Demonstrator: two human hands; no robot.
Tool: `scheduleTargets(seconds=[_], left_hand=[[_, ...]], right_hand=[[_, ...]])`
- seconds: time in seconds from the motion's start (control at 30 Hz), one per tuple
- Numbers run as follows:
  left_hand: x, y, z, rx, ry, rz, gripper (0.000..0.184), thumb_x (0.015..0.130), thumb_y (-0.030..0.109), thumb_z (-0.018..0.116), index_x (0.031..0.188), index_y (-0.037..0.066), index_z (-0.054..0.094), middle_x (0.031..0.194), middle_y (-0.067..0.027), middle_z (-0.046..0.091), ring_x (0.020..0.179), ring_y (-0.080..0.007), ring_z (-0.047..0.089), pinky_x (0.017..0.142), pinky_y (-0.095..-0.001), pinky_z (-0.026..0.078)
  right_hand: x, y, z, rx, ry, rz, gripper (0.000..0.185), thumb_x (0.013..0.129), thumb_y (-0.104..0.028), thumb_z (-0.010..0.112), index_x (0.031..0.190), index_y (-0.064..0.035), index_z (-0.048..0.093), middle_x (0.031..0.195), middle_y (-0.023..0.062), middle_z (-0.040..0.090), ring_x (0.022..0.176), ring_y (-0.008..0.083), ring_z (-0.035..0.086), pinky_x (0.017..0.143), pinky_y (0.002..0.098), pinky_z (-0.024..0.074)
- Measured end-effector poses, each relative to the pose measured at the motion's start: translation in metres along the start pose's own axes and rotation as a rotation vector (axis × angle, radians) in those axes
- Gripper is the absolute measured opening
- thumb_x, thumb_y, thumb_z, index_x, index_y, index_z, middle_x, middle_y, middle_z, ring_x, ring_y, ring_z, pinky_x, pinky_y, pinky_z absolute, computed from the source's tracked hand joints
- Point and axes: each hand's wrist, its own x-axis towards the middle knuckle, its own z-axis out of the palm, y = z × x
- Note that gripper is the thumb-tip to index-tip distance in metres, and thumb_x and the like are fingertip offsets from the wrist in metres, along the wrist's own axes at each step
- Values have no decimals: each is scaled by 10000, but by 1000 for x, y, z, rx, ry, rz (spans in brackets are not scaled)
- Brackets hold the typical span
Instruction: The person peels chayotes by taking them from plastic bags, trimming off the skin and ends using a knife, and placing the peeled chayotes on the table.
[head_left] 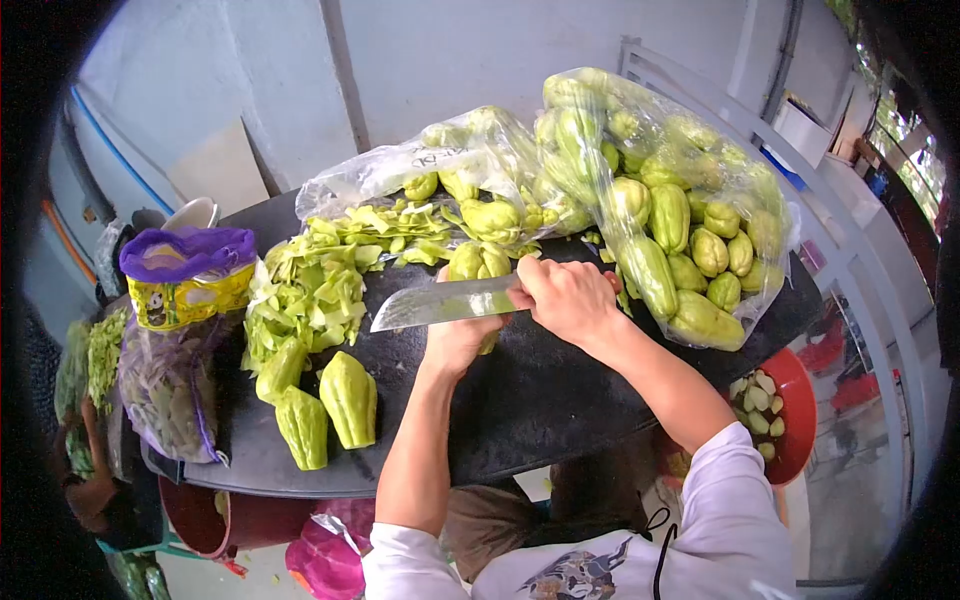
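My right hand [568,295] is closed around the handle of a broad-bladed knife [440,304], whose blade points left. The blade lies across a green chayote [478,262], over my left hand. My left hand [462,335] is wrapped round that chayote from below and the left, partly hidden by the blade. Left of my hands is a heap of pale green peelings [315,290]. Three peeled chayotes, one of them standing out at the right [349,400], lie near the front edge of the black table [540,425].
Clear plastic bags of chayotes stand at the back [490,150] and right [690,220]. A purple mesh bag [170,370] is at the left. Below the table are a red basin [800,415] with cut pieces, a dark red tub [240,525] and a pink bag [325,565].
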Motion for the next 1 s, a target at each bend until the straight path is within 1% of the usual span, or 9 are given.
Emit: scheduleTargets(seconds=[0.13, 0.23, 0.33, 0.57, 0.63, 0.67, 0.73, 0.87, 1.0], left_hand=[[3, -19, -6, 52, 23, 102, 711, 682, 65, 846, 1285, 51, 468, 1144, -68, 604, 1017, -164, 596, 873, -334, 513], [3, -21, -8, 4, 0, 88, 756, 695, 112, 862, 1326, 57, 448, 1177, -75, 588, 1057, -166, 579, 907, -334, 499], [2, -25, -7, 1, 13, 90, 757, 690, 109, 858, 1323, 56, 445, 1176, -82, 587, 1056, -175, 580, 907, -340, 499], [4, -23, -9, 97, 17, 64, 764, 665, 90, 855, 1309, 51, 445, 1181, -87, 580, 1074, -187, 575, 923, -353, 494], [5, -24, -8, 186, 54, 170, 687, 680, -41, 774, 1281, 89, 469, 1093, -53, 616, 956, -173, 624, 786, -331, 550], [4, -23, -8, 185, 55, 170, 687, 680, -41, 774, 1281, 89, 469, 1093, -53, 616, 956, -173, 624, 786, -331, 550], [1, -15, -6, 121, 31, 56, 780, 657, 22, 828, 1322, 44, 422, 1173, -91, 579, 1063, -198, 584, 917, -355, 499], [3, -23, -7, 124, 27, 70, 801, 648, -7, 819, 1331, 42, 403, 1172, -97, 580, 1060, -200, 588, 914, -356, 499], [3, -14, -2, 210, 38, 101, 746, 657, -12, 776, 1305, 38, 409, 1060, -89, 621, 977, -200, 618, 862, -352, 512]], right_hand=[[-4, -6, -2, -12, -5, -65, 262, 834, -217, 703, 825, -51, 500, 639, 140, 632, 555, 345, 661, 472, 447, 518], [-6, -12, 2, -19, 28, -34, 267, 827, -219, 709, 820, -54, 499, 631, 134, 626, 553, 342, 660, 465, 441, 515], [-9, -9, 3, -20, 21, -52, 263, 884, -278, 641, 872, -62, 492, 620, 135, 625, 550, 326, 669, 466, 449, 535], [-11, -6, -2, 7, 1, -23, 250, 885, -263, 642, 876, -64, 490, 640, 147, 638, 570, 336, 676, 480, 461, 536], [-12, -7, -6, 36, -5, -16, 251, 883, -259, 647, 874, -63, 491, 652, 154, 647, 581, 339, 681, 486, 462, 538], [-12, -6, -5, 37, -6, -17, 251, 883, -259, 647, 874, -63, 491, 652, 154, 647, 581, 339, 681, 486, 462, 538], [-12, -4, -3, 35, 5, 26, 269, 813, -206, 730, 825, -65, 501, 656, 118, 649, 566, 346, 660, 488, 453, 520], [-12, -3, -6, 31, -16, 21, 264, 819, -202, 725, 834, -63, 501, 659, 124, 653, 577, 354, 662, 491, 459, 520], [-7, 2, -10, 65, -62, 41, 231, 866, -226, 669, 865, -65, 504, 672, 161, 661, 608, 376, 671, 509, 488, 525]])
